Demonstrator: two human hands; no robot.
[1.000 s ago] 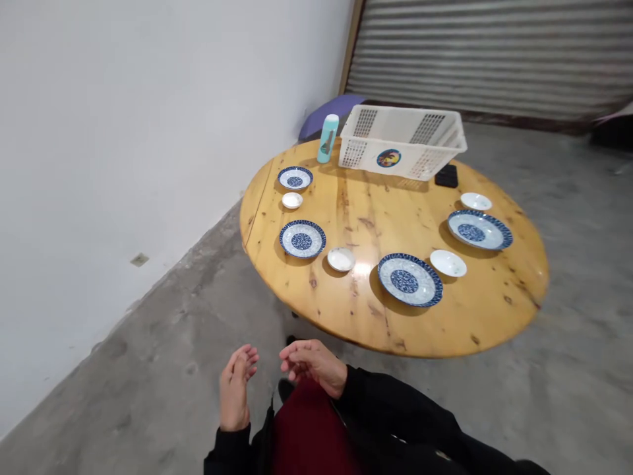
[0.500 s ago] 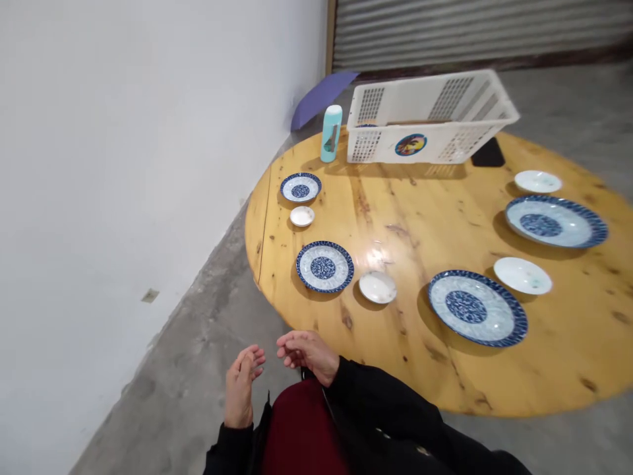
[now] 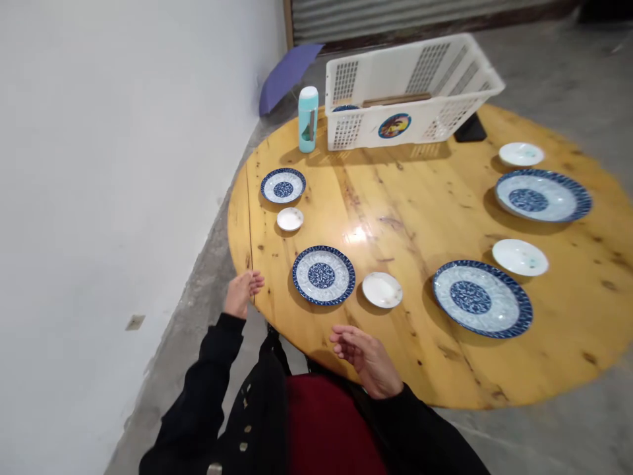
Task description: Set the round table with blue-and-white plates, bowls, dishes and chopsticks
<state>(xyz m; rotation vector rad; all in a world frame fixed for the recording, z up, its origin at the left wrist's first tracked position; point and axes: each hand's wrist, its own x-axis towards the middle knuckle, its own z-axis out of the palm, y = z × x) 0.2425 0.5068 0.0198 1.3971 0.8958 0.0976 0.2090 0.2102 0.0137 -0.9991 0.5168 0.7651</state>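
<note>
Head view: the nearest blue-rimmed plate point(image 3: 323, 276) is flanked by the left hand point(image 3: 243, 294) at nine o'clock and right hand point(image 3: 368, 361) at five, both empty, half-curled and apart, and is probably best gripped at opposite edges, clear of the white dish point(image 3: 382, 290) at three.

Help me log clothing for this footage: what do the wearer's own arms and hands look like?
The left hand and right hand are bare, with no gloves; no watch or ring can be made out. The left sleeve and right sleeve are long and black, reaching the wrists, with no visible print or markings.
</note>
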